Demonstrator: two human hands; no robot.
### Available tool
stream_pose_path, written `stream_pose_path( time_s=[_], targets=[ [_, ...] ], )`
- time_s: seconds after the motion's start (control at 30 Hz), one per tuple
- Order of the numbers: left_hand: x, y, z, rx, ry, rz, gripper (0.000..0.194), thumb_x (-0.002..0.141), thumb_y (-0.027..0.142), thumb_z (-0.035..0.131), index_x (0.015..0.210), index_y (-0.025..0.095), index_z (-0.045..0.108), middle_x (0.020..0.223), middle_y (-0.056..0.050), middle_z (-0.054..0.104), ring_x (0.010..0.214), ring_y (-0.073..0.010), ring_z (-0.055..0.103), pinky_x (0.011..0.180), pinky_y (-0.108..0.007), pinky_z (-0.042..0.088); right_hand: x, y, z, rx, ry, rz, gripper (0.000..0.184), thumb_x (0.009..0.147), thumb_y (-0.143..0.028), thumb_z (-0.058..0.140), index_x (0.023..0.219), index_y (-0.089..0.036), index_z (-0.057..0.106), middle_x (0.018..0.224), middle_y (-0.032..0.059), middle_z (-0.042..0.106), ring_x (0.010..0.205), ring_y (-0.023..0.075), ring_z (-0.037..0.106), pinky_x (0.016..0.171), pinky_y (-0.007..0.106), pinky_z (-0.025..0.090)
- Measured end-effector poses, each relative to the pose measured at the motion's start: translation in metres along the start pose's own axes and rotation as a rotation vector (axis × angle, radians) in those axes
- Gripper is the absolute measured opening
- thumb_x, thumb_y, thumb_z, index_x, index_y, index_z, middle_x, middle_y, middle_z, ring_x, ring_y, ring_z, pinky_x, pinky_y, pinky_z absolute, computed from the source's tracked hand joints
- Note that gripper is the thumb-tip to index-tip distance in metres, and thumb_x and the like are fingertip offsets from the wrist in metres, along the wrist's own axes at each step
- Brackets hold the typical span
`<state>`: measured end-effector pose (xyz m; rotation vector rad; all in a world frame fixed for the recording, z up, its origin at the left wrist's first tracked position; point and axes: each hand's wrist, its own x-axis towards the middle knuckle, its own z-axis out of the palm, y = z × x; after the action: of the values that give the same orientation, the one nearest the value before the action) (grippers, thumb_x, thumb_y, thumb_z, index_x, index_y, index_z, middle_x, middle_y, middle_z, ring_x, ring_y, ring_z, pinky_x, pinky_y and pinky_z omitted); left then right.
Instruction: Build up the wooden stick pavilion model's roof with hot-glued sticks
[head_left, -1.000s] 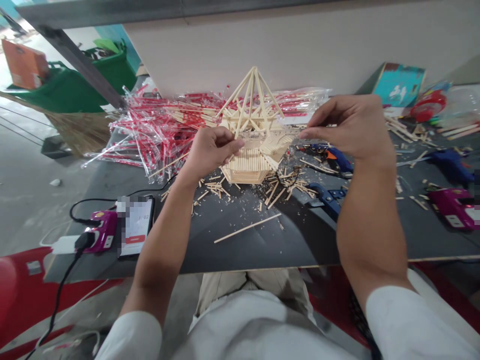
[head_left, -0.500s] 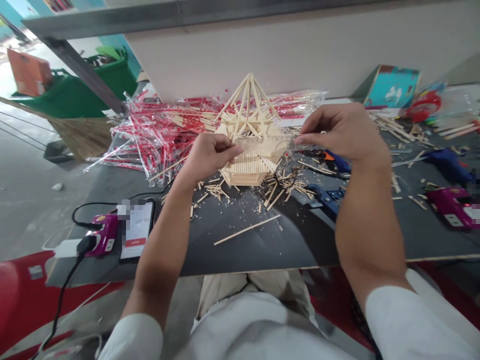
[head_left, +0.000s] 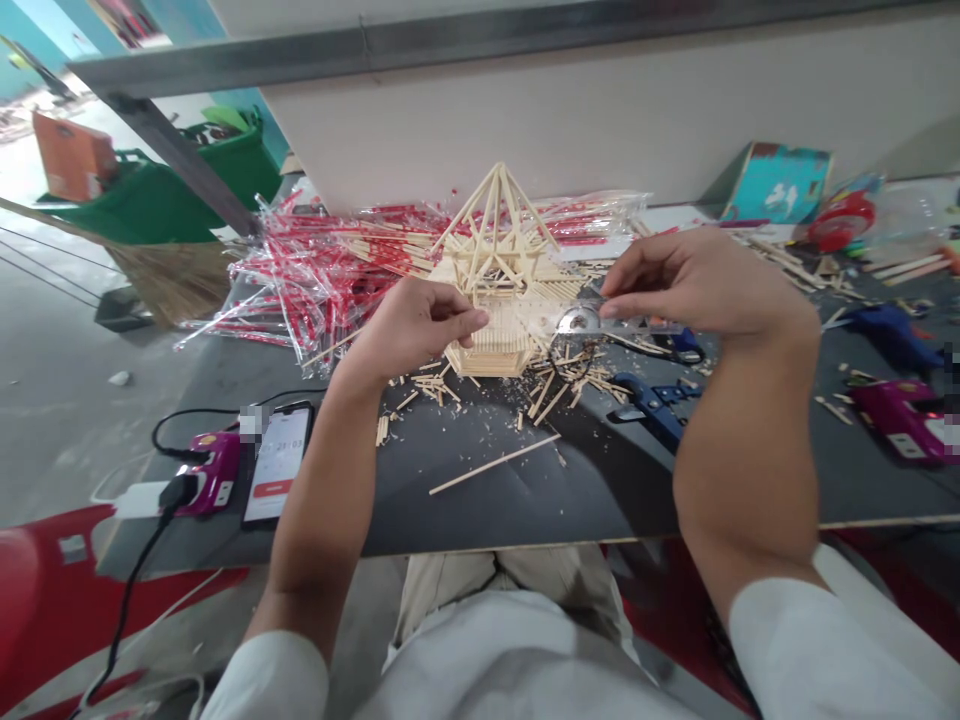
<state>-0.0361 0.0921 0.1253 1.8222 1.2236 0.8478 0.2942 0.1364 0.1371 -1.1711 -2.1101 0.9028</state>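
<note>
A stick-built model pavilion [head_left: 491, 262] with a pointed roof frame stands on the dark table [head_left: 465, 500]. My left hand [head_left: 416, 325] is closed in a pinch at the model's left side. My right hand [head_left: 697, 285] is pinched at its right side. Between the two hands runs a clear plastic strip [head_left: 577, 322] with a bright glint, held across the model's front. Whether it is a wrapper or a ruler I cannot tell. Short stick offcuts [head_left: 559, 385] lie around the model's base.
A heap of red-and-clear wrapped sticks [head_left: 330, 265] lies behind on the left. One long stick [head_left: 495, 463] lies in front. A phone [head_left: 274, 463] and a purple charger [head_left: 214, 478] sit at left; blue [head_left: 652, 400] and purple [head_left: 900, 418] glue guns at right.
Both hands have dropped slightly in front of the model, and the right hand has shifted a little right. The clear strip between them now catches the light.
</note>
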Motion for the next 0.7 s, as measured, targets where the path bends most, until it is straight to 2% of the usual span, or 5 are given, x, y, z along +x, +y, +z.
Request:
stream_pose_path(
  time_s=[0.2,0.33,0.43,0.57,0.7],
  targets=[
    [0.001,-0.002,0.001,-0.073,0.083,0.098,0.022,0.091,0.032,0.075,0.078,0.014,0.073,0.066,-0.003,0.07,0.048,-0.0053,0.052,0.044,-0.018,0.04,-0.007,-0.007,-0.007,0.084,-0.027,0.075,0.044,0.066,-0.062,0.094,0.085,-0.027,0.075,0.079,0.0036,0.075,0.076,0.0241,0.072,0.066,0.039,0.055],
    [0.002,-0.002,0.005,-0.15,0.154,0.164,0.016,0.093,0.027,0.073,0.083,0.015,0.072,0.071,-0.003,0.072,0.049,-0.0044,0.053,0.046,-0.018,0.043,-0.01,-0.012,-0.009,0.092,-0.118,0.089,0.045,0.067,-0.056,0.095,0.092,-0.025,0.075,0.088,0.0051,0.075,0.081,0.0251,0.072,0.074,0.042,0.056],
    [0.003,-0.001,0.008,-0.159,0.183,0.195,0.013,0.092,0.025,0.073,0.083,0.016,0.072,0.069,-0.001,0.071,0.048,-0.0046,0.052,0.045,-0.018,0.042,-0.011,-0.018,-0.005,0.037,-0.211,0.069,0.041,0.075,-0.056,0.089,0.096,-0.025,0.073,0.091,0.0053,0.075,0.082,0.0235,0.071,0.073,0.041,0.055],
    [0.005,-0.004,0.008,-0.094,0.22,0.269,0.009,0.09,0.026,0.076,0.085,0.018,0.074,0.073,-0.001,0.071,0.054,-0.0056,0.055,0.049,-0.02,0.044,-0.013,-0.028,0.004,-0.023,-0.298,0.042,0.033,0.084,-0.049,0.082,0.086,-0.025,0.059,0.087,0.0037,0.073,0.08,0.0215,0.071,0.068,0.038,0.055],
    [0.008,-0.017,-0.001,0.022,0.345,0.281,0.017,0.086,0.033,0.082,0.094,0.02,0.074,0.085,-0.001,0.073,0.064,-0.008,0.059,0.056,-0.022,0.047,-0.016,-0.031,0.004,0.187,-0.241,0.045,0.039,0.09,-0.043,0.077,0.082,-0.026,0.043,0.096,0.0051,0.075,0.096,0.0247,0.076,0.077,0.04,0.059]
  ],
)
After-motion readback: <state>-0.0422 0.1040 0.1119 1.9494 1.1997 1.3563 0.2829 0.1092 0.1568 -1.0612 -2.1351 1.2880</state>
